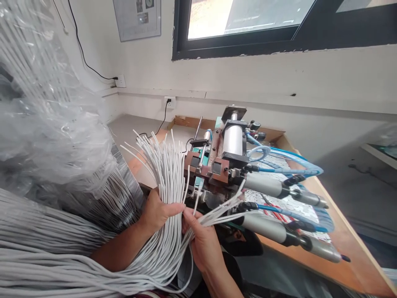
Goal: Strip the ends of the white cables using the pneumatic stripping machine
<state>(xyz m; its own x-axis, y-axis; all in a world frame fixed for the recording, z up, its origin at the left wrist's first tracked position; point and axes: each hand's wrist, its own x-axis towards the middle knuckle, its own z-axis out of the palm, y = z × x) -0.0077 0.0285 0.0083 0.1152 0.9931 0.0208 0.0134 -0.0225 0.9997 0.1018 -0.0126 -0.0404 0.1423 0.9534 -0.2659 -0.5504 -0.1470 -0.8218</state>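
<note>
- Left hand [156,213]: grip clamped round a thick bundle of white wires [169,178], ends fanning upward.
- Right hand [203,242]: fingers pinched on a few wires [223,213] splayed off to the right.
- Bundle held just before the pneumatic machine [231,161] on the wooden bench [344,244].
- Plastic-wrapped wire stock [46,124] at left.

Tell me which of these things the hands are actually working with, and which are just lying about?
In use:
- bundle of white wires, clasped by the left hand
- a few wires separated out by the right hand
- small pneumatic machine, right in front of the wire ends

Lying about:
- clear plastic wrap
- wall sockets
- poster
- wooden bench
</note>
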